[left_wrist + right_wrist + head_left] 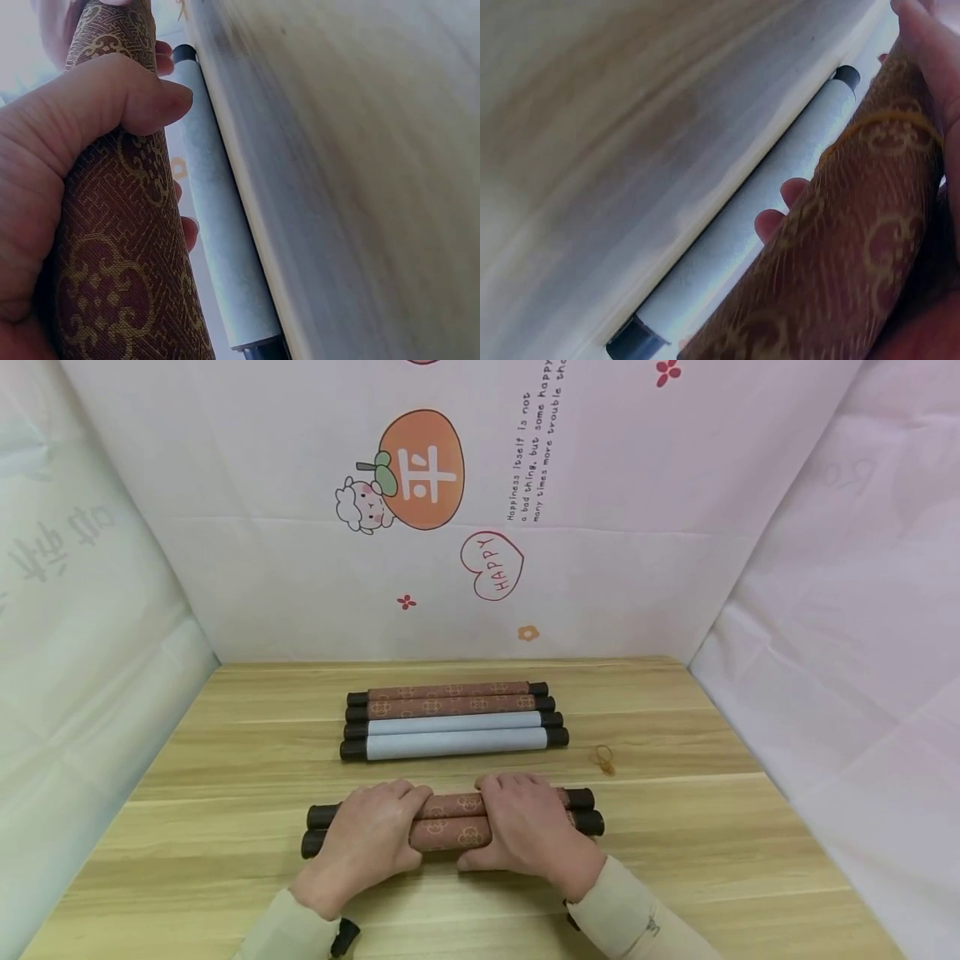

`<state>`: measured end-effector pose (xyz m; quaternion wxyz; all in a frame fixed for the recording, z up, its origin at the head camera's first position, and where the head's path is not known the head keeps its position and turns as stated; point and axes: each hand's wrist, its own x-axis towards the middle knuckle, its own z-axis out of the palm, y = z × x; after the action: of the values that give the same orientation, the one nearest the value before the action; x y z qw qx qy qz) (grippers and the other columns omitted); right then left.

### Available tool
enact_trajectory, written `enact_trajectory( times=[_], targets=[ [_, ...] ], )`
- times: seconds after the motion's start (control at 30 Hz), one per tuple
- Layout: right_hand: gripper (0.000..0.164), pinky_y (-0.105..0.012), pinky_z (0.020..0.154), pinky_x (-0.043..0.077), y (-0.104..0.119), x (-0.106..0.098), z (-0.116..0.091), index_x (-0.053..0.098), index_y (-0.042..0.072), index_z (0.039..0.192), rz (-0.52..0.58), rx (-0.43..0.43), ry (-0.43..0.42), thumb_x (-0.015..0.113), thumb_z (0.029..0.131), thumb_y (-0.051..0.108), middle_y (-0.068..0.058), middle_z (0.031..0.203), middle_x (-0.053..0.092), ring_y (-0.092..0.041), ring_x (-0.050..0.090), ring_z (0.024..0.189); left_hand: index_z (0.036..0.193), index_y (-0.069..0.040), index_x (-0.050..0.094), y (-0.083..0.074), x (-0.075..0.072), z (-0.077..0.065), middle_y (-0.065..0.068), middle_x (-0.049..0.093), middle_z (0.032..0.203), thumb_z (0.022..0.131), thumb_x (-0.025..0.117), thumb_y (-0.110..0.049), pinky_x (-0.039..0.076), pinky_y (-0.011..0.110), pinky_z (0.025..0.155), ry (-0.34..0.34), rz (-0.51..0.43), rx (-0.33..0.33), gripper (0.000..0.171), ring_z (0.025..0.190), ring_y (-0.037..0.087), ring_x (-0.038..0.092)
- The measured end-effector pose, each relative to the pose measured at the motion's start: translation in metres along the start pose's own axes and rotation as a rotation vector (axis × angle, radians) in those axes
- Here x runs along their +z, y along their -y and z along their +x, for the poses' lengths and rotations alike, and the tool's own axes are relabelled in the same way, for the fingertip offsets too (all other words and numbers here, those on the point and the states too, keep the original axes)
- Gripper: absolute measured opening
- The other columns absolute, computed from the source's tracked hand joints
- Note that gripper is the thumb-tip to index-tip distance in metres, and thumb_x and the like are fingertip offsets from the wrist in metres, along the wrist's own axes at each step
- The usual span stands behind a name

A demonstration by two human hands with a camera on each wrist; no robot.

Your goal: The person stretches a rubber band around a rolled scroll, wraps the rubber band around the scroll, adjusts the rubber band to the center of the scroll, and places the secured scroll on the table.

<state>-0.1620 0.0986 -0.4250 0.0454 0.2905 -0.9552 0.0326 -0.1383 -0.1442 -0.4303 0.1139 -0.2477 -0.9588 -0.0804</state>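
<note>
Two rolled scrolls with brown, gold-patterned covers and black end knobs lie side by side near me; the nearer scroll point(448, 833) and the farther scroll point(450, 806) run left to right. My left hand point(375, 831) grips the pair left of the middle, fingers over the far side and thumb at the near side. Likewise, my right hand point(528, 827) grips them right of the middle. In the right wrist view, a thin yellowish rubber band point(889, 116) runs round a brown scroll. The left wrist view shows my thumb point(139, 97) across the patterned cover.
Behind lies a row of scrolls: two brown ones point(453, 704) at the back and two pale blue ones point(457, 743) in front. A loose rubber band point(603, 760) lies to their right on the wooden table point(697, 827). White printed cloth point(600, 527) encloses the table's back and sides.
</note>
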Motion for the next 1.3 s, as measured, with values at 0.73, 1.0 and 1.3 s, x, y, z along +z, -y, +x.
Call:
enact_trajectory(
  times=[0.73, 1.0, 1.3],
  targets=[
    [0.049, -0.047, 0.076, 0.056, -0.024, -0.001, -0.005, 0.063, 0.014, 0.1, -0.074, -0.002, -0.084, 0.086, 0.064, 0.038, -0.004, 0.088, 0.067, -0.027, 0.067, 0.083, 0.13, -0.012, 0.068, 0.008, -0.003, 0.001, 0.003, 0.073, 0.112, 0.065, 0.088, -0.025, 0.057, 0.048, 0.089, 0.045, 0.006, -0.035, 0.07, 0.102, 0.022, 0.069],
    [0.05, -0.044, 0.074, 0.055, -0.028, 0.001, -0.006, 0.063, 0.013, 0.102, -0.087, -0.001, -0.082, 0.085, 0.064, 0.037, -0.003, 0.089, 0.068, -0.024, 0.066, 0.083, 0.123, -0.011, 0.068, 0.012, -0.002, 0.0, 0.003, 0.072, 0.104, 0.064, 0.087, -0.022, 0.058, 0.046, 0.087, 0.049, 0.026, -0.042, 0.063, 0.096, 0.022, 0.069],
    [0.052, -0.047, 0.074, 0.055, -0.029, -0.001, -0.008, 0.063, 0.014, 0.103, -0.075, 0.022, -0.072, 0.087, 0.064, 0.038, -0.004, 0.091, 0.068, -0.026, 0.066, 0.083, 0.121, -0.012, 0.068, 0.014, -0.002, -0.002, 0.002, 0.074, 0.103, 0.061, 0.086, -0.02, 0.059, 0.044, 0.084, -0.049, 0.029, 0.006, 0.063, 0.094, 0.021, 0.07]
  ],
)
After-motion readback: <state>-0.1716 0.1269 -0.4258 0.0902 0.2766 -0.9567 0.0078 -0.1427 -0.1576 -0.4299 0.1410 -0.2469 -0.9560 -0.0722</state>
